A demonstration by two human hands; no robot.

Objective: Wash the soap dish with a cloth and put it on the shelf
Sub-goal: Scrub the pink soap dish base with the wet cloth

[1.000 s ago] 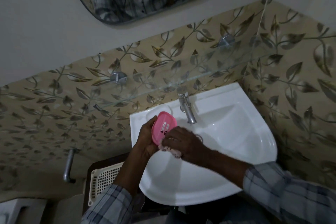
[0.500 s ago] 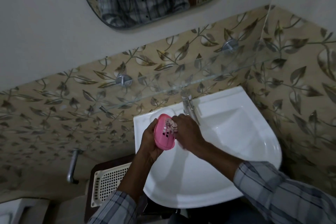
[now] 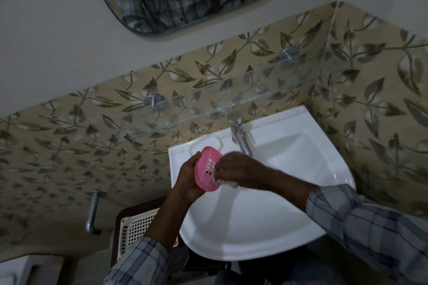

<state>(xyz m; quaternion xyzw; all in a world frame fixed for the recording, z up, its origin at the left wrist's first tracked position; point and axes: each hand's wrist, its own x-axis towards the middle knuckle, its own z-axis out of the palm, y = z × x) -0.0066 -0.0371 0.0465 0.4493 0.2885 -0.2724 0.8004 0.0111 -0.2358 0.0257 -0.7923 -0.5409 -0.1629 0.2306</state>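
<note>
One dish, left hand under, right hand across

The right hand has slid back down the soap dish. Half a second ago its fingers pressed the cloth against the upper half of the dish's inside, hiding most of the slots there. Now the fingers sit at the lower half, and the pale cloth shows beneath them at the dish's bottom rim, much as it did a second ago. The upper part of the slotted inside is uncovered again.
</note>
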